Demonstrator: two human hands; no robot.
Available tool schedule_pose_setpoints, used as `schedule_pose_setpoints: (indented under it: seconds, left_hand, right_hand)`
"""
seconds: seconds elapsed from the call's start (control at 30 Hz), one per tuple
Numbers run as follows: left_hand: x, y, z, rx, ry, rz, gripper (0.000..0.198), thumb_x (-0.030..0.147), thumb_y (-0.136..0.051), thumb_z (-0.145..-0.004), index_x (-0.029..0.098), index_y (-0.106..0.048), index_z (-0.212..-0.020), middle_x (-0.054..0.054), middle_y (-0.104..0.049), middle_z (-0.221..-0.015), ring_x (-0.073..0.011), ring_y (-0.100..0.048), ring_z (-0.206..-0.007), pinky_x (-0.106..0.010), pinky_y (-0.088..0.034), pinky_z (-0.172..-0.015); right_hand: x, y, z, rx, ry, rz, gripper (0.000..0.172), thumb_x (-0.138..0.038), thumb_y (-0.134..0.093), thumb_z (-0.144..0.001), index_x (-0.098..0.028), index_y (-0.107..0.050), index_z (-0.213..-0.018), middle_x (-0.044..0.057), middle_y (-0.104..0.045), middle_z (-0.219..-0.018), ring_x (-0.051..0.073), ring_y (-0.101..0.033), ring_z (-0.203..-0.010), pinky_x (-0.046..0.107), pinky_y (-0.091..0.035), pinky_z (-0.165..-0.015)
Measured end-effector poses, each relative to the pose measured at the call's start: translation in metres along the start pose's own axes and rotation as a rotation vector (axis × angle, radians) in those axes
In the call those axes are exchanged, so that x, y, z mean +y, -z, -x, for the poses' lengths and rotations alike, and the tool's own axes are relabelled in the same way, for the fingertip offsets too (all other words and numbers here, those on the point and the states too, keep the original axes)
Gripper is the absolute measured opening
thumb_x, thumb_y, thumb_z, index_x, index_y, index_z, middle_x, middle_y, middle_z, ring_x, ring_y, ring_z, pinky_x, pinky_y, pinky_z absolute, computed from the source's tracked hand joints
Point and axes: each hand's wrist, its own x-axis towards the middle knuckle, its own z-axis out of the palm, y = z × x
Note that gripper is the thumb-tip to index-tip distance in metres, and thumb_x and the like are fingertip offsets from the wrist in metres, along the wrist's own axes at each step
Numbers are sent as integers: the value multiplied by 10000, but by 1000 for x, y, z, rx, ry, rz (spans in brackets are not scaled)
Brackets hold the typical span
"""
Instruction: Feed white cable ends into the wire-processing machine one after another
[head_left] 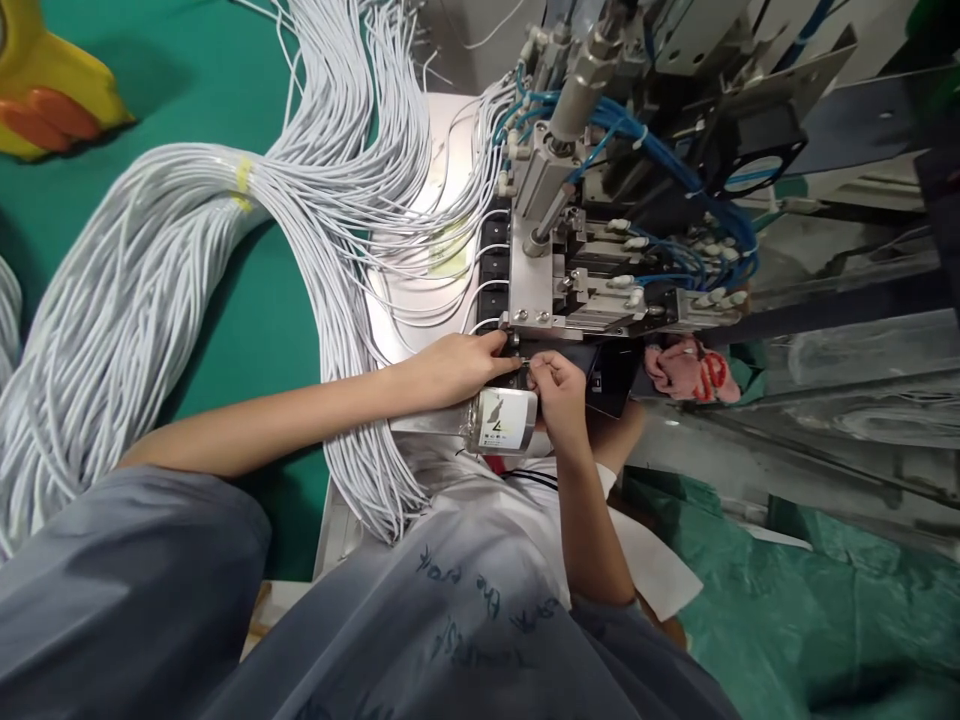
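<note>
My left hand reaches across the white cables to the front of a metal machine. Its thumb and index finger are stretched out with a gap between them, and the index fingertip meets a small piece too tiny to name. On the other side of that piece, my right hand is closed in a pinch, thumb against fingers. Just below both hands sits a clear container with a white label. White cables run beside my left forearm, and several single cable ends enter black blocks on the machine.
Blue air tubes and cylinders rise above the machine. A yellow tie binds the large cable bundle on the green table mat. A yellow toy figure stands at upper left. Pink cloth lies right of the machine.
</note>
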Motion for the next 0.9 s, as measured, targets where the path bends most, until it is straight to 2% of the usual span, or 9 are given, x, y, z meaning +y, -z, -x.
schedule_pose_setpoints:
  seconds: [0.27,0.37,0.57,0.63,0.7,0.8,0.87,0.9]
  left_hand:
    - [-2,2,-1,-21,-66,-96,319,145,-420,-900,120,-573,-1178,-91,-552,-886,-150,-597,-666,-243,-402,-498]
    - [-2,1,-2,-18,-85,-113,319,138,-411,-902,114,-568,-1180,-94,-554,-892,-153,-597,-679,-244,-400,-499]
    - [-1,1,-2,-27,-70,-112,330,113,-416,-886,114,-565,-1181,-97,-566,-896,-152,-593,-677,-247,-388,-505]
    - [1,6,-1,-50,-48,-100,298,97,-432,-862,104,-599,-1108,-95,-572,-873,-150,-586,-654,-252,-375,-498]
    - [3,13,2,-80,-3,-87,219,80,-453,-823,99,-643,-931,-91,-576,-820,-159,-580,-638,-260,-351,-483]
    - [5,21,7,-113,91,-77,163,63,-477,-762,111,-623,-709,-83,-575,-754,-165,-566,-603,-260,-290,-451]
    - [5,24,9,-120,133,-65,156,65,-481,-746,113,-621,-699,-82,-584,-760,-143,-547,-557,-256,-256,-441]
    - [4,24,10,-118,144,-61,163,68,-475,-749,112,-630,-725,-82,-589,-769,-130,-537,-539,-256,-247,-442]
  right_hand:
    - [3,1,-6,-86,-54,9,245,-332,-499,-819,-204,-451,-616,-52,-413,-522,92,-346,-473,238,-293,-469]
    - [2,1,-8,-106,-65,2,233,-337,-493,-828,-202,-468,-640,-48,-421,-531,92,-337,-477,239,-278,-464]
    - [9,-6,-6,-100,-20,-106,294,-433,-508,-845,-213,-409,-675,-77,-262,-549,78,-235,-466,227,-224,-443]
    - [16,-10,-6,-72,21,-103,318,-455,-507,-844,-214,-397,-669,-75,-254,-560,78,-228,-475,226,-234,-449]
    - [21,-12,-9,-35,45,-80,338,-478,-499,-844,-215,-388,-664,-74,-256,-558,81,-239,-479,224,-244,-452]
    - [21,-10,-13,-20,35,-23,344,-488,-481,-848,-216,-383,-661,-75,-259,-548,82,-255,-474,220,-253,-446]
    - [15,-6,-9,32,52,37,338,-468,-465,-858,-213,-386,-650,-72,-278,-543,83,-277,-473,218,-268,-447]
    - [10,-4,-3,104,90,80,331,-450,-453,-867,-209,-398,-646,-67,-304,-547,86,-302,-480,220,-286,-457]
